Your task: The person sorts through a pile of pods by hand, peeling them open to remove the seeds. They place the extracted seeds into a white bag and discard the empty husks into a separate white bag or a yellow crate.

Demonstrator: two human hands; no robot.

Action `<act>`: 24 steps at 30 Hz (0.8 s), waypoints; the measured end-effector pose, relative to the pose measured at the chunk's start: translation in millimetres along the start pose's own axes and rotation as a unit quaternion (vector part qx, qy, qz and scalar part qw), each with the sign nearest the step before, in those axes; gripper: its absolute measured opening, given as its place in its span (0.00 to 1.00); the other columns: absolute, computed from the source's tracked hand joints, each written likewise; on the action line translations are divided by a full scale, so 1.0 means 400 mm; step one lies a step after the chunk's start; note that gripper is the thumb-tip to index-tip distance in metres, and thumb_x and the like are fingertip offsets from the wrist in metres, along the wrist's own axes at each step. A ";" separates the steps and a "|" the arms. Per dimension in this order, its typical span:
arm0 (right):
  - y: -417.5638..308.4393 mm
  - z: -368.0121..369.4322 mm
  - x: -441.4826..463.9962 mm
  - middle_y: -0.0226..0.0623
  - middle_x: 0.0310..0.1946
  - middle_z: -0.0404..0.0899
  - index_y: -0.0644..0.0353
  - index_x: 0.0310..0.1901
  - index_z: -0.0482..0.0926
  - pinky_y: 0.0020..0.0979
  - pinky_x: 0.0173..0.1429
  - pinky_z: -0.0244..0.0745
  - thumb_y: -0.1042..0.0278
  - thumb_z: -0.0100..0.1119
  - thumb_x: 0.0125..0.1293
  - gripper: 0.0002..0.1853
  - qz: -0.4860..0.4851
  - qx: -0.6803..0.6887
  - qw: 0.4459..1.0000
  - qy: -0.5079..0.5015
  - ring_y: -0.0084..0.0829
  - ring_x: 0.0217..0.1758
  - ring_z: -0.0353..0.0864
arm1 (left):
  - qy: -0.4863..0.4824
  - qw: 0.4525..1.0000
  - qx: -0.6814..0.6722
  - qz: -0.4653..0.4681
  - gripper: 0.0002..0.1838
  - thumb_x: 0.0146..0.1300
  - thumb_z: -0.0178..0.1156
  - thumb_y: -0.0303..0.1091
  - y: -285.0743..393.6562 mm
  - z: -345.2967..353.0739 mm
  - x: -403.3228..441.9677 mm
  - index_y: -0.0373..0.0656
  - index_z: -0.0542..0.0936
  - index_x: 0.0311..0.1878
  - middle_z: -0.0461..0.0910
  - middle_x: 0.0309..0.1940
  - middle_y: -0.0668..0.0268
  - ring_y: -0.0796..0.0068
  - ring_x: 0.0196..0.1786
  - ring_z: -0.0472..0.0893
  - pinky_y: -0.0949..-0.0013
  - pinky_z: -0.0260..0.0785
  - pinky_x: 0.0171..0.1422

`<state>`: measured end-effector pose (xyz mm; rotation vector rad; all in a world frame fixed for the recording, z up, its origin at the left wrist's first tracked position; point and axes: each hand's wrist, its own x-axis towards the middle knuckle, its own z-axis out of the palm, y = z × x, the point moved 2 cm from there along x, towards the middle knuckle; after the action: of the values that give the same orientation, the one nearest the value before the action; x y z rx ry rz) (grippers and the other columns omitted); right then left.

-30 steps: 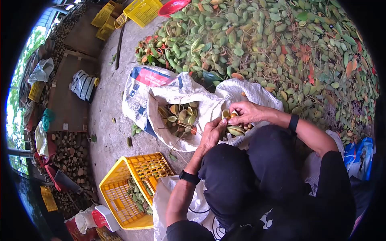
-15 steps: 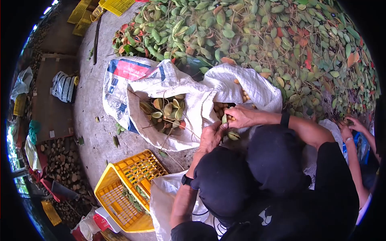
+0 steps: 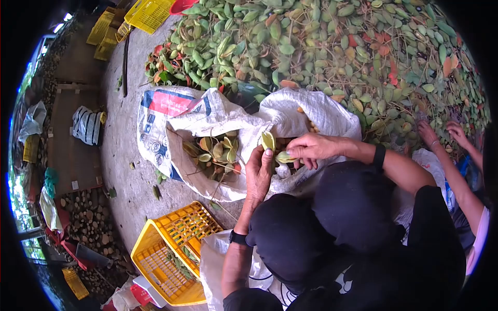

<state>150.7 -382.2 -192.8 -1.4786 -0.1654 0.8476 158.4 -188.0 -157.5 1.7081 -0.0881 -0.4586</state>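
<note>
Pinched between the thumb and fingers of my left hand (image 3: 257,173) is a split, pale green pod husk (image 3: 267,140), held upright. My right hand (image 3: 317,146) is closed on a green pod (image 3: 284,157), just right of my left thumb. Both hands are over the front edge of a white woven sack (image 3: 332,111) with small tan, round kernels (image 3: 313,127) inside; my right hand hides part of its mouth. Left of them, a second white sack (image 3: 218,194) lies open with greenish-brown husks (image 3: 220,151) inside.
A broad pile of green pods (image 3: 321,57) covers the floor beyond the sacks. A yellow crate (image 3: 142,249) with some pods stands at lower left. At right, a co-worker's hands (image 3: 428,133) reach to the pile. More yellow crates (image 3: 148,15) stand at upper left.
My hands were close together over the sack. Now my left hand is farther left and higher with the split husk, and my right holds a pod apart from it. The co-worker's hands have moved up and left.
</note>
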 end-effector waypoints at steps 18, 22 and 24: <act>0.007 0.024 -0.002 0.27 0.16 0.71 0.61 0.39 0.77 0.22 0.26 0.65 0.45 0.42 0.71 0.25 0.086 0.033 0.994 0.057 0.17 0.23 0.71 | -0.062 0.992 -0.008 -0.112 0.26 0.61 0.62 0.32 -0.014 0.033 -0.036 0.34 0.66 0.59 0.76 0.45 0.62 0.78 0.38 0.74 0.75 0.66 0.39; 0.008 0.023 0.010 0.28 0.16 0.71 0.61 0.39 0.77 0.26 0.28 0.66 0.46 0.42 0.71 0.24 0.034 -0.133 0.990 0.036 0.20 0.23 0.72 | -0.022 0.972 -0.175 -0.156 0.17 0.66 0.55 0.35 -0.087 0.026 -0.021 0.36 0.72 0.54 0.77 0.36 0.65 0.76 0.31 0.74 0.73 0.66 0.35; 0.016 0.022 0.021 0.32 0.17 0.72 0.61 0.38 0.76 0.29 0.30 0.67 0.47 0.46 0.69 0.22 -0.014 -0.153 0.988 0.031 0.23 0.23 0.72 | -0.024 0.969 -0.181 -0.168 0.17 0.66 0.55 0.35 -0.082 0.022 -0.025 0.36 0.71 0.54 0.76 0.37 0.65 0.77 0.32 0.74 0.73 0.66 0.36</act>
<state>149.1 -371.2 -200.9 -1.7844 -0.2780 0.7762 139.8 -186.9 -187.5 1.3532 0.2414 -0.7206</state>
